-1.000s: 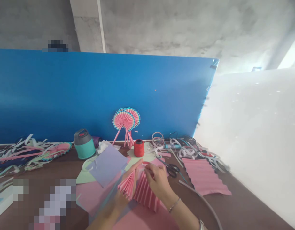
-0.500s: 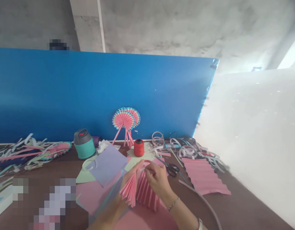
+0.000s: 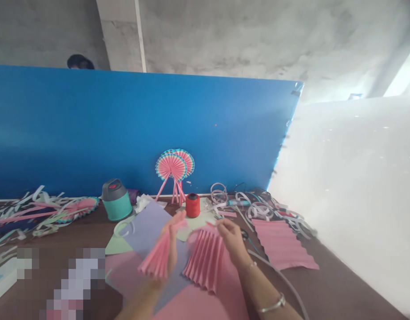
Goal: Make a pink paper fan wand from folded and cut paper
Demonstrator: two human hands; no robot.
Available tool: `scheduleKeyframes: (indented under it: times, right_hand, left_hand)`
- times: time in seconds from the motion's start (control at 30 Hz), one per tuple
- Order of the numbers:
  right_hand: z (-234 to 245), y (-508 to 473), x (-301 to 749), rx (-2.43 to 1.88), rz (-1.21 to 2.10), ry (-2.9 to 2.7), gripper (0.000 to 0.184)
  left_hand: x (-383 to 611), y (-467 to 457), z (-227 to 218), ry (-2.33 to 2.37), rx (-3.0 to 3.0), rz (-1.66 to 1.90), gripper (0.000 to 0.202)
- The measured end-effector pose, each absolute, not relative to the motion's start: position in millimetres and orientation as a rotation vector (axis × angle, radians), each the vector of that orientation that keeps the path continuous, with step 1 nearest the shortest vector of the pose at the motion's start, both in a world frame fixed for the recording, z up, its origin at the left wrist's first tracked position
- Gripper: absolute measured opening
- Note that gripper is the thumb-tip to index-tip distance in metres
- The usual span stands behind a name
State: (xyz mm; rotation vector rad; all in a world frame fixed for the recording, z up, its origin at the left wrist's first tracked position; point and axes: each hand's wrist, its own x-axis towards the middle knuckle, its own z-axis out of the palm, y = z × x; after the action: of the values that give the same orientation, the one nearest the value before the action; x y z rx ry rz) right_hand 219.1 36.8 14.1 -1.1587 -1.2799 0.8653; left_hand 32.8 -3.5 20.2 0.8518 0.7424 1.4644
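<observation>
My left hand (image 3: 171, 249) is closed around a bunched section of pleated pink paper (image 3: 155, 260), whose folds fan out toward me. Just to its right, a second pleated pink section (image 3: 205, 258) spreads over the papers. My right hand (image 3: 232, 240) pinches pink paper at the top right edge of that second section. Whether the two sections are one sheet I cannot tell. Black-handled scissors (image 3: 244, 234) lie partly hidden behind my right hand. Beyond my hands stands a red spool of thread (image 3: 193, 206).
Finished pink fans (image 3: 171, 166) lean on the blue partition (image 3: 125, 129). A teal and grey container (image 3: 117, 202) stands left of them. Paper strips (image 3: 258, 209) clutter the back right, near a creased pink sheet (image 3: 283, 244). A lavender sheet (image 3: 151, 226) lies beneath my left hand.
My hands have moved apart. The left has gone left with its pleated bunch, the right slightly right. The right-hand pleated section shows more fully, and the scissors are more covered.
</observation>
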Motion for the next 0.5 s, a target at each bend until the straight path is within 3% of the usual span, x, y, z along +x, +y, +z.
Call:
scheduleKeyframes:
  times: [0.1,0.33,0.43,0.5]
  right_hand:
    - [13.0,48.4,241.8,-1.301,0.561,-1.287,0.032]
    - [-9.5,57.9,252.7,-1.769,-0.086,-1.495,0.035]
    - [-4.7,52.2,242.1,-1.461,0.102,-1.542,0.033]
    - [3.0,43.2,228.8,-1.212,0.480,-1.623,0.038]
  left_hand:
    - [31.1,1.8,30.3,0.799,0.861,1.636,0.045]
    - [40.7,10.4,22.0,0.566,0.654,1.406,0.039]
    - [44.2,6.1,23.7,0.584,0.655,1.347,0.032]
    - [46.4,2.4,26.4,0.611,0.687,1.290,0.029]
